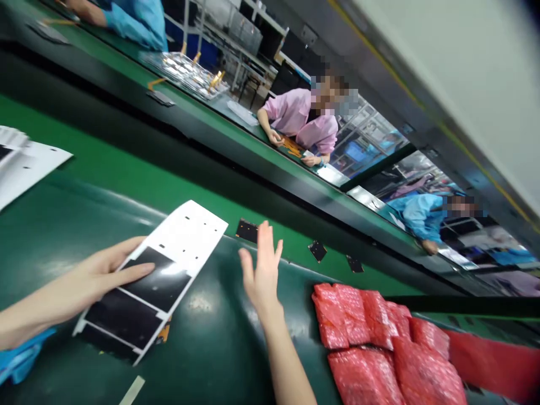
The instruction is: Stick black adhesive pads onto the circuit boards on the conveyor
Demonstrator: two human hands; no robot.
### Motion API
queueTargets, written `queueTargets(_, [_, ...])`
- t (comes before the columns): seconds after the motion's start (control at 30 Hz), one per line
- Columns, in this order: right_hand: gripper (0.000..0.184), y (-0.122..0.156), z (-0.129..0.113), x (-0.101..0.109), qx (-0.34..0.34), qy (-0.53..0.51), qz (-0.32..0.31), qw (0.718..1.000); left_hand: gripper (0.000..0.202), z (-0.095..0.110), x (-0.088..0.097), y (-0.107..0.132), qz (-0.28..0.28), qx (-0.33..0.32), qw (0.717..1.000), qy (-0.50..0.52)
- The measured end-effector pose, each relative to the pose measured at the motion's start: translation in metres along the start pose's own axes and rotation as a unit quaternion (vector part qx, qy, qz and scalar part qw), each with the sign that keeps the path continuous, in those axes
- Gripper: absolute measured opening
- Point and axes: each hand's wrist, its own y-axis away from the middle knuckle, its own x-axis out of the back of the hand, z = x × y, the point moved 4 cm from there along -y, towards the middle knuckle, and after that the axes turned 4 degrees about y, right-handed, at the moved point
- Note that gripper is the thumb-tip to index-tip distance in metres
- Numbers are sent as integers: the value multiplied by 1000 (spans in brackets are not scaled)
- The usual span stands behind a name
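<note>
My left hand (105, 270) lies across a white sheet (189, 230) set with black rectangular panels, its fingers resting on a glossy black panel (156, 278) and its thumb along the sheet's edge. My right hand (261, 270) is raised with its fingers spread, holding nothing, above the green mat (211, 315). Nearest to it is a small black square piece (247, 230). Two more black pieces (317, 251) lie farther along the mat. Red bubble-wrap bags (358, 318) are piled to the right of my right hand.
A second white sheet (29, 166) lies at the far left. Across a dark raised bench edge (253, 163), a co-worker in a pink smock (299, 118) handles small orange parts. Co-workers in blue smocks (415, 216) sit farther along, near a tray of metal parts (183, 73).
</note>
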Motion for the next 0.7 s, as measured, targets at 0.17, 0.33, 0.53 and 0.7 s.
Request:
queueTargets(0.17, [56, 49, -87, 32, 237, -91, 26, 967, 79, 4, -47, 9, -62, -7, 988, 142])
queueTargets(0.33, [35, 58, -79, 46, 188, -102, 80, 973, 46, -2, -70, 20, -112, -43, 992, 48])
queueTargets(0.53, [37, 60, -66, 57, 178, -207, -42, 961, 37, 12, -81, 29, -58, -153, 972, -166])
queueTargets(0.7, [29, 63, -60, 60, 120, -326, -127, 929, 36, 11, -85, 36, -137, -173, 954, -205])
